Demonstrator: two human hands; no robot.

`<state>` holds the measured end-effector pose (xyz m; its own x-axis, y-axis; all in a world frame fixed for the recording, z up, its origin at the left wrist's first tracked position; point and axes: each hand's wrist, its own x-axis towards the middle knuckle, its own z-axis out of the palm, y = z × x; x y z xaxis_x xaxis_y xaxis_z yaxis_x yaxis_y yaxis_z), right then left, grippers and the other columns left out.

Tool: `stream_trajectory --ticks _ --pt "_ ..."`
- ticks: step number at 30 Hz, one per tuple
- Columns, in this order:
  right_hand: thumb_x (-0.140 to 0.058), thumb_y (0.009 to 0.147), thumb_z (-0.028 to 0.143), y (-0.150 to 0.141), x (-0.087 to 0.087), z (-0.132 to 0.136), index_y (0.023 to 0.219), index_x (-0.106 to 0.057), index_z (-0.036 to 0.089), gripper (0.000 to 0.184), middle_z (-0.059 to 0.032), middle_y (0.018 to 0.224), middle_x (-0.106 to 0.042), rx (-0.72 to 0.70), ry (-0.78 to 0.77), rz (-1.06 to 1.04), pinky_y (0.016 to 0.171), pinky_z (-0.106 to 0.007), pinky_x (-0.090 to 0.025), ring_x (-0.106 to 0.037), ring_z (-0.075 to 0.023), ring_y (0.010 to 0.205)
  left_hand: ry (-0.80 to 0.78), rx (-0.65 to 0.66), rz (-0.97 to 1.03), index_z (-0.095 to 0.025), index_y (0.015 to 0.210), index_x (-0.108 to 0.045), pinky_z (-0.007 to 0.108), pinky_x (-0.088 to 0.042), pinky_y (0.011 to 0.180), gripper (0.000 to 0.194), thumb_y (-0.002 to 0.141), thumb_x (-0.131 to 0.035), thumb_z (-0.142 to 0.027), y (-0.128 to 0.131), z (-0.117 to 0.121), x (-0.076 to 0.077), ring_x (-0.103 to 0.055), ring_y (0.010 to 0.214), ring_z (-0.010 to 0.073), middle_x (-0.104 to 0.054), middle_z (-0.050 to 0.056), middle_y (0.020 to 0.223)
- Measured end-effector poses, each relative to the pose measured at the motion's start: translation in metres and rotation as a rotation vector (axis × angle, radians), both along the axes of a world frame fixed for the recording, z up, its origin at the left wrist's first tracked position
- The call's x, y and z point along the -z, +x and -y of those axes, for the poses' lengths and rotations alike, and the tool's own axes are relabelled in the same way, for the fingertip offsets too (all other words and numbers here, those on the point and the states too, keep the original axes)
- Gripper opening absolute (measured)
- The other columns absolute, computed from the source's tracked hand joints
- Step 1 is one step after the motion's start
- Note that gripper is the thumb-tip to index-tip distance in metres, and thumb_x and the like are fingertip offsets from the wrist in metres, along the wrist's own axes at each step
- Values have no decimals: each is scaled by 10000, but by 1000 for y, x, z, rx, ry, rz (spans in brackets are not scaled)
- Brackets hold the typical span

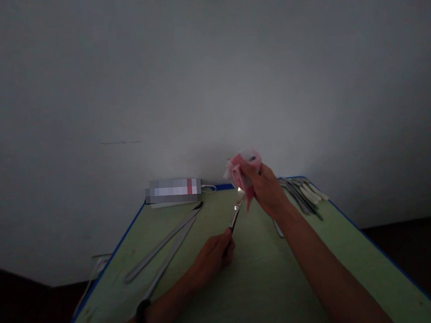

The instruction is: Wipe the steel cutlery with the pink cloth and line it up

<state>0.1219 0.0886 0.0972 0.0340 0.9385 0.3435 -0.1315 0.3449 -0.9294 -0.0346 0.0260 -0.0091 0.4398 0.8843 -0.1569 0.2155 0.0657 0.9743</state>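
My left hand [213, 252] is closed around the dark handle of a shiny metal utensil [236, 207], which points up and away from me. The utensil's far end is covered by a pink and white cloth [240, 169], so its kind cannot be made out. My right hand [266, 187] is closed on that cloth, pinching it around the metal end above the table. Left of my hands, two long grey utensils [160, 246] lie on the green table top [236, 285], their far ends close together. Part of another metal piece [279, 229] shows beside my right forearm.
Several grey and white-handled utensils [304, 195] lie in a bunch at the table's far right corner. A blurred-out box-like object [173, 190] with a white cable [209, 187] stands at the far left. Behind the blue table edge rises a plain wall [211, 84].
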Motion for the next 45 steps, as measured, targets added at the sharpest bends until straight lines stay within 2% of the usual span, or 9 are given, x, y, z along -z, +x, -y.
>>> stream_trajectory --ticks 5,12,16,20,22,25,29,35,45 --pt "-469 827 536 -9 7 -2 925 -660 154 438 -64 826 -693 122 113 23 651 -256 -468 -626 -154 705 99 38 -86 -184 608 -426 239 -280 501 506 918 -243 -540 -1 1 -1 -344 495 103 -390 -49 544" --pt "-401 857 534 -32 28 -4 872 -655 147 463 -60 759 -684 199 47 65 634 -243 -463 -630 -153 692 152 -30 -142 -188 603 -410 231 -292 505 488 917 -235 -518 2 0 -2 -346 498 105 -387 -52 541" --pt "-407 856 518 -32 29 -5 790 -637 151 438 -28 684 -643 138 32 135 583 -220 -438 -578 -123 610 104 -85 -117 -188 602 -417 222 -280 473 501 904 -237 -546 2 -4 3 -345 470 100 -392 -53 520" --pt "-586 764 458 -14 20 -8 897 -630 152 336 -26 793 -655 -118 68 261 617 -220 -452 -572 -120 671 37 -108 -67 -195 594 -401 216 -258 435 521 886 -221 -587 3 -5 2 -318 428 92 -355 -65 479" --pt "-599 752 458 -2 15 -11 890 -652 137 353 -39 798 -662 -156 83 372 604 -226 -449 -574 -131 682 35 -99 -71 -193 590 -401 214 -257 433 525 882 -224 -592 3 -4 0 -320 431 91 -352 -66 480" --pt "-548 781 485 14 10 -18 842 -684 120 394 -51 765 -668 1 94 396 598 -232 -440 -579 -142 682 30 -81 -100 -192 610 -407 214 -262 442 509 880 -242 -591 3 -3 -3 -330 447 93 -363 -64 507" --pt "-510 789 533 23 9 -27 809 -691 112 459 -41 692 -652 223 86 251 551 -225 -411 -566 -136 618 63 -52 -151 -189 624 -417 220 -278 475 493 894 -254 -568 3 -2 -4 -359 485 101 -400 -54 541" --pt "-386 822 600 1 21 -25 533 -588 140 580 -15 447 -508 522 -33 269 409 -220 -262 -454 -110 428 135 -45 -184 -186 618 -437 227 -305 509 496 914 -246 -534 1 -1 1 -386 503 107 -432 -46 551" --pt "-332 861 569 -40 63 -16 543 -580 155 579 -20 469 -527 269 -23 405 422 -208 -267 -490 -116 448 138 -201 -166 -196 590 -411 229 -293 474 505 901 -243 -557 2 -4 1 -364 456 104 -402 -55 498"
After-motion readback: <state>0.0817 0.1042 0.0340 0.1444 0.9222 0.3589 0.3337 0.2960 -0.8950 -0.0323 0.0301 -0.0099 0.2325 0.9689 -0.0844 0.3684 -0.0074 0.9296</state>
